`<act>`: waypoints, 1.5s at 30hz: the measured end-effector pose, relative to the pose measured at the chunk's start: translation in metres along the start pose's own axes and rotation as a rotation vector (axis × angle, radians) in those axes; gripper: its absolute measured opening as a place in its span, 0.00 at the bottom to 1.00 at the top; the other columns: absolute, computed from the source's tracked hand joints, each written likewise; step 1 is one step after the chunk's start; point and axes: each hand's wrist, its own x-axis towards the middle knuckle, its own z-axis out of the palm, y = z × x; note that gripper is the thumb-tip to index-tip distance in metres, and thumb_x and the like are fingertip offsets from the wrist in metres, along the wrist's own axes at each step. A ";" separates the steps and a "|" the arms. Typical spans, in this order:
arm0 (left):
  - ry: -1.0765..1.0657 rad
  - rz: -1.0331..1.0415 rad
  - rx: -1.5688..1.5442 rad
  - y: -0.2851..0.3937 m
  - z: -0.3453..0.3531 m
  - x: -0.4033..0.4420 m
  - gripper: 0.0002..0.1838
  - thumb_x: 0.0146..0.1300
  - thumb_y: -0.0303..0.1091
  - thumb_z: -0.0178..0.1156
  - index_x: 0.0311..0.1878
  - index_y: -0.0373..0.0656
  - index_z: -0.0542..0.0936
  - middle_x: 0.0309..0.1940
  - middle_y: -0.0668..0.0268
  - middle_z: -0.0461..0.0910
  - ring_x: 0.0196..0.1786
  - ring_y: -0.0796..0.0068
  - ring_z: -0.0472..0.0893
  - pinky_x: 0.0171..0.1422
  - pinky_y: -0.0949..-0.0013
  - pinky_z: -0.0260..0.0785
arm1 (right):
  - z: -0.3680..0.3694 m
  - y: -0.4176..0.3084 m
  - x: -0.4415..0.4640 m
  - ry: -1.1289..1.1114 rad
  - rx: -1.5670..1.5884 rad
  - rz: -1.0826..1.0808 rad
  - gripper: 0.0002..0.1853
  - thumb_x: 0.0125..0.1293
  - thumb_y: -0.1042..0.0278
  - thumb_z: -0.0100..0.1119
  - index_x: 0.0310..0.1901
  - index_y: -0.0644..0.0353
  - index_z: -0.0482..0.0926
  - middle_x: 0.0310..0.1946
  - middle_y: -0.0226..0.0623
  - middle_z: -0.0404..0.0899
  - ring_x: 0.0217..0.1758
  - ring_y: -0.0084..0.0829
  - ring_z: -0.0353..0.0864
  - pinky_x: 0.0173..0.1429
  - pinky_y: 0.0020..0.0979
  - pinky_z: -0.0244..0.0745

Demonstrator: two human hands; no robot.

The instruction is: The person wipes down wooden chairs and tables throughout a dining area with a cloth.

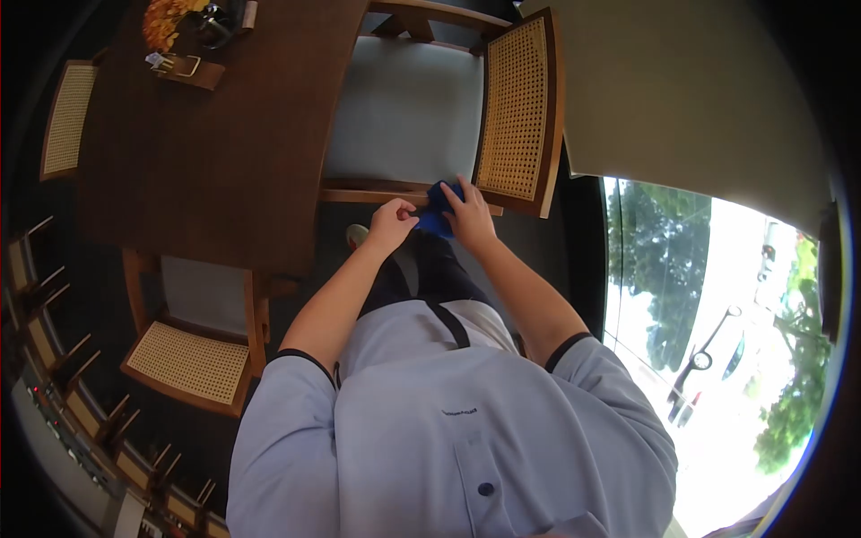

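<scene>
A blue cloth hangs bunched at the front edge of the grey-seated chair, close to the corner by its cane back. My right hand is closed on the cloth, fingers over its upper part. Just left of the cloth is my left hand, its fingers curled with thumb and fingertips near each other; whether they pinch an edge of the cloth is too small to tell. Part of the cloth is hidden under my right hand.
Left of the chair stands a dark wooden table, with a small wooden holder and orange flowers on it. A second cane chair is at the lower left. A bright window lies on the right.
</scene>
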 end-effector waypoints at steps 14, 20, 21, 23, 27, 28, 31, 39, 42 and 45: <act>0.100 0.258 0.608 0.043 0.046 -0.015 0.34 0.47 0.29 0.74 0.59 0.40 0.73 0.59 0.52 0.74 0.63 0.51 0.73 0.66 0.52 0.66 | 0.023 0.062 0.018 -0.133 -0.191 -0.104 0.33 0.63 0.59 0.63 0.67 0.66 0.69 0.68 0.47 0.68 0.76 0.48 0.61 0.80 0.47 0.53; -0.037 0.615 0.740 0.048 0.110 0.044 0.34 0.49 0.23 0.67 0.63 0.40 0.70 0.65 0.52 0.71 0.71 0.50 0.68 0.72 0.52 0.62 | 0.060 0.079 0.019 -0.100 -0.102 -0.061 0.24 0.64 0.66 0.56 0.61 0.65 0.73 0.62 0.46 0.75 0.70 0.43 0.70 0.78 0.41 0.58; -0.058 0.591 0.724 0.048 0.116 0.052 0.33 0.49 0.22 0.65 0.63 0.40 0.70 0.64 0.52 0.71 0.70 0.50 0.69 0.72 0.53 0.64 | 0.064 0.081 0.021 -0.167 -0.074 -0.010 0.23 0.64 0.66 0.55 0.60 0.65 0.74 0.61 0.46 0.76 0.70 0.43 0.70 0.78 0.40 0.59; -0.096 0.532 0.685 0.053 0.121 0.060 0.32 0.51 0.19 0.62 0.63 0.41 0.70 0.63 0.53 0.72 0.68 0.51 0.72 0.70 0.54 0.66 | 0.073 0.084 0.026 -0.312 -0.018 0.086 0.22 0.65 0.66 0.53 0.59 0.65 0.75 0.61 0.46 0.76 0.70 0.41 0.70 0.77 0.39 0.60; -0.192 0.541 0.571 0.036 0.096 0.068 0.35 0.50 0.14 0.58 0.65 0.42 0.70 0.61 0.53 0.73 0.64 0.49 0.73 0.66 0.55 0.70 | 0.070 0.074 0.021 -0.133 -0.158 -0.018 0.22 0.65 0.68 0.53 0.59 0.66 0.75 0.62 0.47 0.76 0.70 0.39 0.70 0.77 0.39 0.60; -0.181 0.533 0.547 0.031 0.095 0.070 0.33 0.51 0.15 0.57 0.64 0.42 0.70 0.60 0.53 0.74 0.64 0.49 0.74 0.65 0.55 0.71 | 0.069 0.068 0.023 -0.127 -0.171 0.005 0.22 0.65 0.68 0.53 0.59 0.66 0.75 0.61 0.47 0.76 0.70 0.39 0.70 0.77 0.39 0.60; -0.151 0.518 0.511 0.024 0.082 0.078 0.31 0.53 0.16 0.56 0.63 0.43 0.70 0.57 0.55 0.76 0.62 0.50 0.76 0.64 0.55 0.72 | 0.066 0.048 0.034 -0.173 -0.183 0.047 0.22 0.65 0.68 0.53 0.60 0.66 0.75 0.61 0.47 0.76 0.70 0.40 0.71 0.78 0.39 0.59; -0.113 0.347 0.652 -0.012 -0.007 0.063 0.30 0.57 0.19 0.56 0.66 0.40 0.68 0.60 0.53 0.76 0.64 0.51 0.75 0.67 0.55 0.69 | 0.100 -0.038 0.075 -0.212 -0.105 -0.024 0.24 0.65 0.67 0.54 0.62 0.64 0.73 0.60 0.45 0.77 0.71 0.40 0.70 0.79 0.41 0.56; 0.024 0.356 0.777 -0.030 -0.039 0.055 0.29 0.60 0.21 0.56 0.67 0.40 0.66 0.62 0.53 0.74 0.64 0.52 0.75 0.67 0.56 0.69 | 0.107 -0.073 0.093 -0.227 -0.049 -0.051 0.25 0.66 0.65 0.54 0.64 0.63 0.71 0.63 0.43 0.74 0.73 0.40 0.67 0.80 0.42 0.54; 0.073 0.236 0.832 -0.027 -0.065 0.049 0.30 0.62 0.24 0.56 0.69 0.39 0.64 0.64 0.54 0.73 0.66 0.53 0.73 0.68 0.56 0.69 | 0.111 -0.099 0.109 -0.170 -0.009 -0.136 0.29 0.64 0.62 0.58 0.66 0.63 0.69 0.67 0.42 0.70 0.75 0.39 0.63 0.81 0.42 0.52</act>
